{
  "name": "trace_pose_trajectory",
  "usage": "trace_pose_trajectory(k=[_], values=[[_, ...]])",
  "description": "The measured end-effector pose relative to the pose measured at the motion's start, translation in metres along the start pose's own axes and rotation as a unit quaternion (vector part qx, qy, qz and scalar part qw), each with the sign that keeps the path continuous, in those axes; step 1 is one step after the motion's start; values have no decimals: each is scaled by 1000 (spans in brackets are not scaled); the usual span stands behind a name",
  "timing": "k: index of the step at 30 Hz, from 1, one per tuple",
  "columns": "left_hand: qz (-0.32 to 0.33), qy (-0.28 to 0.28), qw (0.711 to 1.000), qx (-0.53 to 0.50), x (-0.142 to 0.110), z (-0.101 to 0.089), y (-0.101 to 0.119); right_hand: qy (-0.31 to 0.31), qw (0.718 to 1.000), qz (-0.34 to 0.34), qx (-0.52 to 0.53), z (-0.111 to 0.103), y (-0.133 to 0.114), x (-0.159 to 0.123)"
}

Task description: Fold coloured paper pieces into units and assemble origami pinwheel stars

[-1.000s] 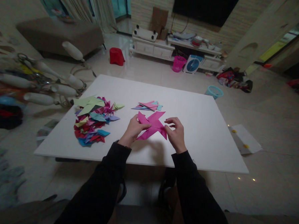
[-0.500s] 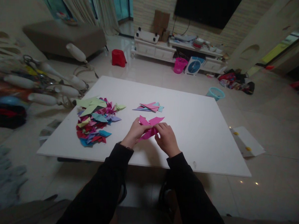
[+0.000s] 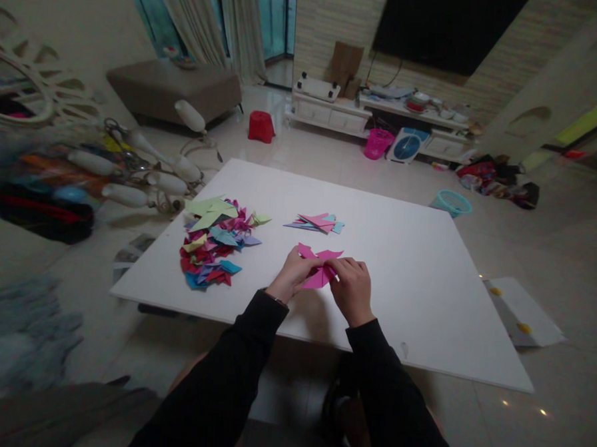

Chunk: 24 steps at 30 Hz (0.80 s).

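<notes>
A pink origami paper (image 3: 316,278), folded with several pointed flaps, is held just above the front middle of the white table (image 3: 400,282). My left hand (image 3: 294,274) is closed on its left side, thumb on top. My right hand (image 3: 352,285) pinches its right side, and the fingertips hide part of the folds. Beyond my hands lies a small stack of folded papers (image 3: 321,223) in pink, light blue and purple. To the left of my left hand is a heap of origami pieces (image 3: 210,242) in many colours.
White lamp arms (image 3: 124,196) reach close to the table's left edge. A turquoise basket (image 3: 452,203) stands on the floor past the far right corner. Farther back are a red stool (image 3: 261,127), a pink bin (image 3: 378,143) and a white cabinet (image 3: 329,116).
The view has swung left, so everything sits farther right in the picture. Both hands still hold the pink paper, whose flaps are slightly turned and spread differently.
</notes>
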<state>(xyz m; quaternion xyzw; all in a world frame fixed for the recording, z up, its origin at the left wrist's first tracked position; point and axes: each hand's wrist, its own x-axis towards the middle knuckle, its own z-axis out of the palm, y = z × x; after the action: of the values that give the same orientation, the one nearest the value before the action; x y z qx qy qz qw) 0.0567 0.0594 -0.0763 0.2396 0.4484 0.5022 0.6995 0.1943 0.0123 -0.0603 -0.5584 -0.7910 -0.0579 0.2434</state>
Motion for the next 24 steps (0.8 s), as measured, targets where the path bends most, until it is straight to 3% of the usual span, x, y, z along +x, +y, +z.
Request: trace_pose_trajectory(k=[5, 9, 11, 13, 15, 16, 19, 24], values=[[-35, 4, 999, -2, 2, 2, 0, 22, 999, 24, 31, 1, 7, -3], [-61, 2, 998, -34, 0, 4, 8, 64, 978, 136, 148, 5, 28, -7], [-64, 11, 997, -40, 0, 4, 12, 116, 929, 240, 256, 11, 48, -10], [-62, 19, 997, -38, -1, 4, 15, 188, 853, 342, 345, 18, 77, -12], [-60, 16, 997, -38, -1, 6, 16, 250, 794, 422, 359, 23, 111, -15], [-60, 14, 997, -40, -2, 7, 16, 263, 785, 455, 329, 24, 130, -16], [-59, 8, 998, -36, -4, 11, 16, 265, 796, 490, 236, 20, 184, -17], [-60, -9, 998, -7, -7, 16, 14, 263, 829, 484, 96, -4, 257, -8]])
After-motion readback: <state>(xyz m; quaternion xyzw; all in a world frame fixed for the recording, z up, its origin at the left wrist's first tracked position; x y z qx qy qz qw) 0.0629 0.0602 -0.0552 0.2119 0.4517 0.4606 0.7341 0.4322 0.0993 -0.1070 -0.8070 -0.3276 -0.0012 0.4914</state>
